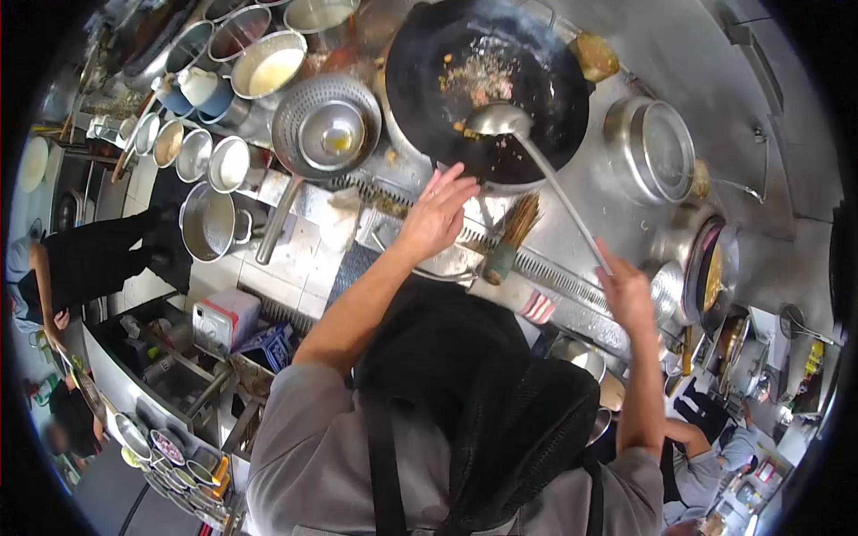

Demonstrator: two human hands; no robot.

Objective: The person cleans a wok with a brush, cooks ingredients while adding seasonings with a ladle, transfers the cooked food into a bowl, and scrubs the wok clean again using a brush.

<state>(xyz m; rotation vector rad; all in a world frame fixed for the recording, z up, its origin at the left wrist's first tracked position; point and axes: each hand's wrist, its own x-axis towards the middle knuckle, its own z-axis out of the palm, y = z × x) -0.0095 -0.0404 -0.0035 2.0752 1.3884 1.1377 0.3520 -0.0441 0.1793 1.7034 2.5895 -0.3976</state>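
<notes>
Right hand (626, 295) gripping handle end of the ladle (499, 119); ladle's bowl is down in the black wok (554, 89), just beside chopped food (483, 76). Left hand (436, 219) at the wok's near rim, fingers extended, nothing grasped (can't tell if it touches the rim). Bristle brush (514, 234) between the hands. Left of wok: perforated strainer (286, 129), metal bowl (315, 134) inside it.

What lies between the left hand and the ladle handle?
Head view: a brush, bristles towards the wok, sits between the left hand and the ladle handle.
</notes>
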